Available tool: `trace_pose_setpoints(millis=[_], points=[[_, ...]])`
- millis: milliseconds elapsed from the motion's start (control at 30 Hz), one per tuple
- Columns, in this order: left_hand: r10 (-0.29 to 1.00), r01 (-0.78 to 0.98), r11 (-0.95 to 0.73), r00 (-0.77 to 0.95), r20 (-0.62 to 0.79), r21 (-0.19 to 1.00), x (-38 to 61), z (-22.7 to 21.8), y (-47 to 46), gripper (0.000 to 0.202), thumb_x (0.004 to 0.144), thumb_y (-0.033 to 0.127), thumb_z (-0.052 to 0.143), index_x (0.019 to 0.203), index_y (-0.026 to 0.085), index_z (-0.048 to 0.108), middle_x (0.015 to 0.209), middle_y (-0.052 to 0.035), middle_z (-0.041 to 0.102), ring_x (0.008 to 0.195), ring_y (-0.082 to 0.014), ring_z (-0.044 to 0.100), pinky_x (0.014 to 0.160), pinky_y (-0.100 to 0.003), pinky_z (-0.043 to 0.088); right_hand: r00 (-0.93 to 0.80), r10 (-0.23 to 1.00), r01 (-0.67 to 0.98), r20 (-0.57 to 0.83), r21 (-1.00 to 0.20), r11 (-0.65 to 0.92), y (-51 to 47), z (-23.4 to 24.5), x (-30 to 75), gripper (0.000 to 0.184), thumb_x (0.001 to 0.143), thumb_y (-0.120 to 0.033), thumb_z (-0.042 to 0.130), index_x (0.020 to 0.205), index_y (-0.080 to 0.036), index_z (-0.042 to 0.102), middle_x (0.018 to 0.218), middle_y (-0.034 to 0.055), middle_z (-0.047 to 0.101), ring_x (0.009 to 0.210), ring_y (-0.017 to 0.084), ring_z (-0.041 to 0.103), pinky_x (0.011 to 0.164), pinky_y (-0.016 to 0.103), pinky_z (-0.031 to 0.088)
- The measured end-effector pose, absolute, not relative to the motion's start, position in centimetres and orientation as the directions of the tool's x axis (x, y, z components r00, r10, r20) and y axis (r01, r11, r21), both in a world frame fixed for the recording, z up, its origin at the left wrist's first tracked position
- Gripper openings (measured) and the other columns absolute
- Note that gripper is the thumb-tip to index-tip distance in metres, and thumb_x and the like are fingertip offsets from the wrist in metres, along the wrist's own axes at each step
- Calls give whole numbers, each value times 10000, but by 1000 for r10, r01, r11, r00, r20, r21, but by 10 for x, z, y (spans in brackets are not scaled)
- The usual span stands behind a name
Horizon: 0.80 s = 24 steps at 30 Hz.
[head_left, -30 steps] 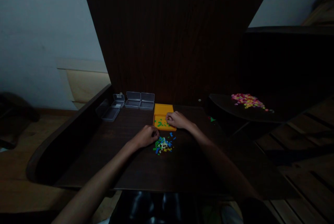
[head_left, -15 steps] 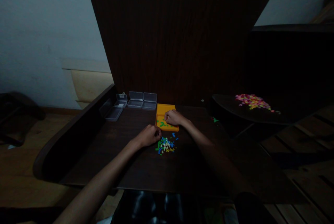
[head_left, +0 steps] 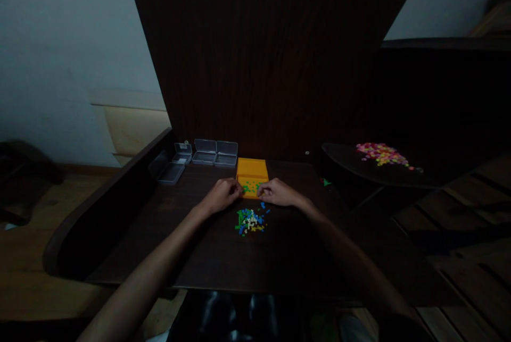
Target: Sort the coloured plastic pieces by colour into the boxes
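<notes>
An open orange-yellow box (head_left: 252, 164) lies on the dark table, its lid tipped back, with several small green pieces (head_left: 250, 188) scattered in its tray. At the tray's left edge is my left hand (head_left: 222, 195), its fingers pinched together. My right hand (head_left: 281, 193) is at the tray's right front corner, also closed in a pinch. Anything between the fingertips of either hand is too small and dark to make out. Just in front of the box sits a loose pile of small green, blue, white and yellow pieces (head_left: 250, 220).
Clear plastic cases (head_left: 215, 158) with raised lids stand at the back left, and another clear case (head_left: 171, 173) lies nearer. A raised side panel (head_left: 107, 198) borders the table's left. Pink and yellow bits (head_left: 383, 154) are heaped on a dark surface at right.
My right hand has drawn back from inside the tray to its right front corner. My left hand has moved forward from the pile to the tray's left edge.
</notes>
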<state>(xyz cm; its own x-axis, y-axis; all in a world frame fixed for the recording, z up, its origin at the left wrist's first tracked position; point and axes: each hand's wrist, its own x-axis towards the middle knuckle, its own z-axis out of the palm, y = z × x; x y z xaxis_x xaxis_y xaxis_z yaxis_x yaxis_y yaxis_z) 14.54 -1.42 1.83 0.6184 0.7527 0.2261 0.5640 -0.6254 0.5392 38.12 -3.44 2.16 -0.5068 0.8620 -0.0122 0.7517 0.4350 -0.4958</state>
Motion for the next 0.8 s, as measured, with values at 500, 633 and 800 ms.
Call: trace_pose_setpoints(millis=[500, 633, 800], points=[[778, 670, -594, 619, 107, 445, 160, 11, 12, 135, 750, 130, 579, 691, 145, 699, 687, -45, 681, 634, -137, 614, 586, -201, 383, -509, 854, 834, -102, -305, 461, -72, 22, 370, 165, 825, -198, 590, 937, -214, 710, 862, 34, 697, 813, 172, 600, 726, 249, 407], [779, 664, -591, 617, 112, 458, 157, 12, 12, 151, 767, 151, 567, 736, 145, 714, 743, -55, 707, 684, -154, 639, 627, -210, 418, -532, 841, 818, -102, -319, 479, -70, 25, 369, 151, 829, -183, 577, 903, -203, 706, 840, 30, 699, 759, 157, 598, 691, 238, 393], [784, 651, -589, 604, 143, 479, 148, 17, 4, 244, 844, 168, 478, 842, 144, 720, 907, -88, 733, 842, -192, 670, 767, -242, 464, -507, 861, 819, -46, -336, 465, -62, 32, 369, 174, 838, -175, 561, 924, -175, 712, 770, 23, 682, 657, 122, 559, 617, 213, 343]])
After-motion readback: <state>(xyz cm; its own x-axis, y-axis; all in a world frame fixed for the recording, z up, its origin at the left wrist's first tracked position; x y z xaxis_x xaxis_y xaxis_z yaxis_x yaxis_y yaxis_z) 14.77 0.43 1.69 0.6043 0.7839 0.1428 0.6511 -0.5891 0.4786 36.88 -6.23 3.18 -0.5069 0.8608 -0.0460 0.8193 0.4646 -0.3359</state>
